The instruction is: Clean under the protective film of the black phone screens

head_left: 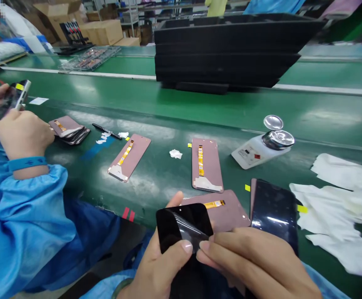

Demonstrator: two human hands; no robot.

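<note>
My left hand (158, 261) grips a black phone screen panel (181, 224) from below, thumb on its glossy face. My right hand (255, 261) pinches the clear film on that panel at its lower right edge. Behind it lies a pinkish panel (227, 211) back side up, with a yellow flex cable. A second dark panel (274, 211) lies just right of it on the green table edge.
Two more panels (130, 157) (206, 164) lie back side up on the green belt. A solvent dispenser (266, 145) and white wipes (339, 199) sit right. Stacked black trays (227, 50) stand behind. A co-worker's hands (21, 133) at left hold a panel beside a small stack (70, 129).
</note>
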